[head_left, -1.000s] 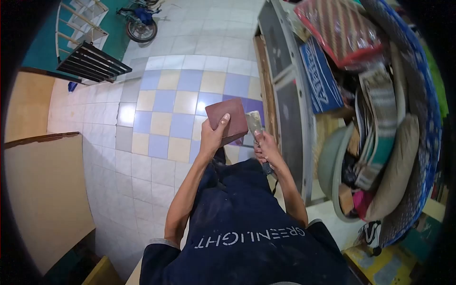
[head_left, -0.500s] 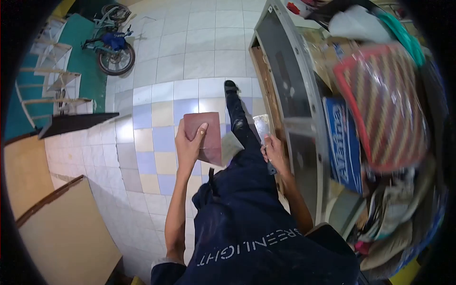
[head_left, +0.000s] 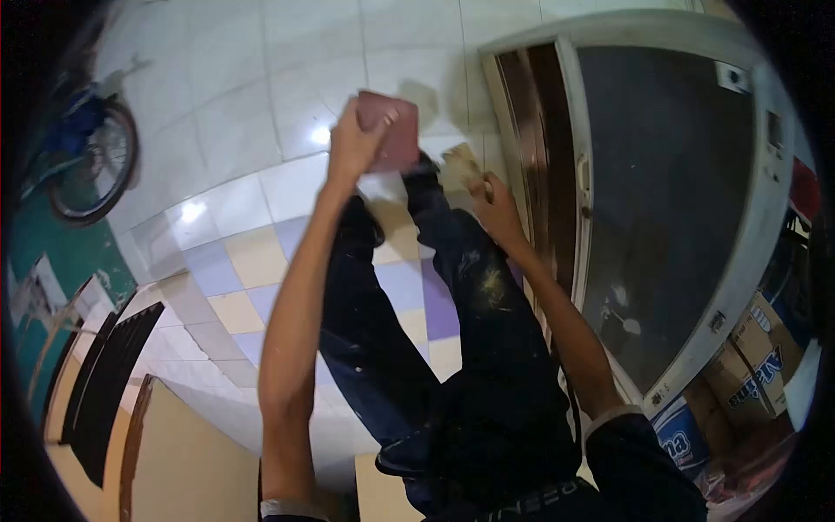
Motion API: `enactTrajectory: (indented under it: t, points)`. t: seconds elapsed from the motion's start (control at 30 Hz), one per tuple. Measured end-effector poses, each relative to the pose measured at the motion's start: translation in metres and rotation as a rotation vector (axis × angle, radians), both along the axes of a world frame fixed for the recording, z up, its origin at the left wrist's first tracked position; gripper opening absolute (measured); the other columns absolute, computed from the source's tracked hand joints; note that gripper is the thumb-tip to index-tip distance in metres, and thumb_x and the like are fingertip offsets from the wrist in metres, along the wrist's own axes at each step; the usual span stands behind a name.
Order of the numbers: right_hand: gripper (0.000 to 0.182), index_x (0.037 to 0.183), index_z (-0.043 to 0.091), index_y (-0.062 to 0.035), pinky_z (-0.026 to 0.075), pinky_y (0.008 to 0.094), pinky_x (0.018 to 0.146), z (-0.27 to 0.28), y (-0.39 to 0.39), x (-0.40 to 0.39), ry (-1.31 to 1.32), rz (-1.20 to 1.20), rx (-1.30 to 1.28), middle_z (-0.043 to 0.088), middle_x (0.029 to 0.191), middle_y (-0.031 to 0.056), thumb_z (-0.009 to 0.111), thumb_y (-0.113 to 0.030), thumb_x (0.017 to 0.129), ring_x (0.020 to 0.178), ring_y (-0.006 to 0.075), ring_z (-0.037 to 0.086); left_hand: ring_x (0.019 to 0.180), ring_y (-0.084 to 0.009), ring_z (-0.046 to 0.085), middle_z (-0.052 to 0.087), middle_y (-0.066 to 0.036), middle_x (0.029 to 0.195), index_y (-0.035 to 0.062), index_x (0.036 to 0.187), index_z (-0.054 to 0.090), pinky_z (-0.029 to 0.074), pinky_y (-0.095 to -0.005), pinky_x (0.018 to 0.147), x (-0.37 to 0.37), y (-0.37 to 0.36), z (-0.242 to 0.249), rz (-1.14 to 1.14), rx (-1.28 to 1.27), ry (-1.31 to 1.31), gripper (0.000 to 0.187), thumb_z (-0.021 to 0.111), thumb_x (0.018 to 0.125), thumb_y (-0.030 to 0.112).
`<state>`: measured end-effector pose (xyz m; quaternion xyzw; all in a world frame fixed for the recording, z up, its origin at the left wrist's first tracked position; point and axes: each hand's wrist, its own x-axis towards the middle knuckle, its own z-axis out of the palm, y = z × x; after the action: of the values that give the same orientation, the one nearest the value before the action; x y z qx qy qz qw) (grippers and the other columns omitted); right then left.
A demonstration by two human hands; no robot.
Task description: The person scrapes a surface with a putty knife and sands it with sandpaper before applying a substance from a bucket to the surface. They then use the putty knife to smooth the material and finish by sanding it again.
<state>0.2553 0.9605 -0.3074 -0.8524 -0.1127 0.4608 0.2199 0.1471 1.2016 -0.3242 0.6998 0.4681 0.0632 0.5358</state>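
Observation:
My left hand (head_left: 353, 146) grips a flat reddish-brown sheet (head_left: 398, 139) that looks like sandpaper, with the thumb across its face. Slightly blurred, the sheet is held out in front of my legs. To its right, my right hand (head_left: 499, 210) is closed round the handle of a putty knife (head_left: 461, 163). Its wide blade points up and away from me and looks pale and smeared. The handle is mostly hidden by my fingers. A gap separates sheet and putty knife.
A cabinet with a grey-panelled door (head_left: 670, 209) stands on my right, beside a brown frame (head_left: 544, 157). Cardboard boxes (head_left: 752, 357) lie at lower right. On the left are a bicycle wheel (head_left: 96, 165), a black slatted piece (head_left: 113, 391) and a cream panel (head_left: 187, 444). Tiled floor (head_left: 226, 96) spreads ahead.
Both hands have moved higher in view and forward, still holding the sheet and the putty knife. My view has shifted; both legs now show, and the cabinet fills more of the right side.

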Motion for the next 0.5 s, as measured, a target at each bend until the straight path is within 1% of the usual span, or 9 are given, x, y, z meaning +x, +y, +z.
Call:
enactTrajectory:
  t: [0.1,0.13,0.17,0.2,0.27,0.3,0.37,0.47,0.5]
  points:
    - [0.034,0.11,0.054,0.0025,0.048,0.0488,0.072,-0.017,-0.002,-0.002,-0.177,0.053,0.028,0.062,0.084,0.0302,0.049,-0.028,0.096,0.082,0.0474,0.061,0.096,-0.0263,0.065,0.068,-0.018,0.104,0.0005,0.114,0.06,0.049,-0.0361,0.085,-0.004,0.008,-0.072,-0.021,0.126,-0.07,0.044,0.07,0.085,0.033]
    - [0.033,0.109,0.053,0.0022,0.048,0.0495,0.069,-0.006,-0.009,-0.015,-0.227,0.025,-0.015,0.062,0.08,0.0292,0.05,-0.028,0.097,0.08,0.0487,0.061,0.097,-0.0239,0.064,0.067,-0.017,0.105,0.0002,0.115,0.059,0.049,-0.0354,0.086,-0.012,0.005,-0.068,-0.02,0.055,-0.086,0.044,0.069,0.086,0.032]
    - [0.031,0.107,0.052,0.002,0.047,0.0514,0.066,0.001,-0.022,-0.022,-0.222,0.002,-0.017,0.062,0.077,0.0284,0.05,-0.028,0.097,0.077,0.0491,0.06,0.096,-0.0302,0.065,0.066,-0.022,0.104,-0.0049,0.119,0.056,0.049,-0.0366,0.086,-0.021,-0.005,-0.064,-0.001,-0.03,-0.177,0.05,0.069,0.087,0.031]
    - [0.031,0.104,0.052,0.0018,0.046,0.0532,0.063,0.011,-0.038,-0.028,-0.22,-0.027,-0.014,0.062,0.074,0.0276,0.05,-0.028,0.097,0.074,0.0496,0.06,0.096,-0.0277,0.064,0.066,-0.021,0.105,-0.0052,0.119,0.056,0.049,-0.0361,0.086,-0.029,-0.013,-0.039,-0.027,-0.123,-0.074,0.047,0.067,0.089,0.03]
    - [0.028,0.1,0.054,-0.0006,0.048,0.0468,0.064,0.05,-0.056,-0.049,-0.326,0.044,-0.224,0.062,0.08,0.0262,0.051,-0.028,0.097,0.076,0.0433,0.062,0.102,-0.0268,0.062,0.064,-0.021,0.112,-0.0066,0.12,0.055,0.047,-0.0356,0.091,-0.061,-0.035,-0.018,-0.018,-0.197,-0.055,0.051,0.066,0.09,0.032]
    - [0.026,0.101,0.054,-0.0009,0.047,0.0473,0.063,0.074,-0.063,-0.054,-0.322,0.005,-0.19,0.062,0.08,0.0259,0.051,-0.026,0.097,0.076,0.0444,0.062,0.108,-0.0272,0.06,0.063,-0.021,0.116,-0.0074,0.127,0.051,0.045,-0.0355,0.095,-0.086,-0.052,-0.01,-0.058,-0.059,-0.022,0.056,0.065,0.091,0.034]
    - [0.022,0.102,0.053,-0.0012,0.046,0.0477,0.062,0.136,-0.064,-0.068,-0.255,-0.069,-0.086,0.062,0.081,0.0265,0.052,-0.023,0.096,0.076,0.0462,0.061,0.113,-0.023,0.057,0.063,-0.017,0.117,-0.006,0.134,0.045,0.042,-0.0352,0.098,-0.073,-0.06,0.108,-0.046,-0.262,-0.017,0.06,0.067,0.091,0.031]
    - [0.023,0.102,0.049,-0.0008,0.045,0.0508,0.057,0.222,-0.066,-0.057,-0.298,-0.166,0.198,0.06,0.072,0.026,0.048,-0.023,0.099,0.069,0.0472,0.06,0.107,-0.0191,0.059,0.064,-0.013,0.114,-0.0031,0.123,0.054,0.045,-0.0315,0.094,-0.017,-0.083,0.24,-0.113,-0.41,-0.162,0.045,0.069,0.089,0.022]
    - [0.023,0.103,0.05,-0.0002,0.045,0.0486,0.058,0.245,-0.072,-0.055,-0.299,-0.253,0.215,0.059,0.072,0.0254,0.047,-0.023,0.099,0.067,0.0444,0.061,0.106,-0.0171,0.059,0.065,-0.012,0.112,-0.003,0.121,0.054,0.045,-0.0309,0.093,0.003,-0.095,0.271,-0.162,-0.381,-0.263,0.042,0.069,0.088,0.018]
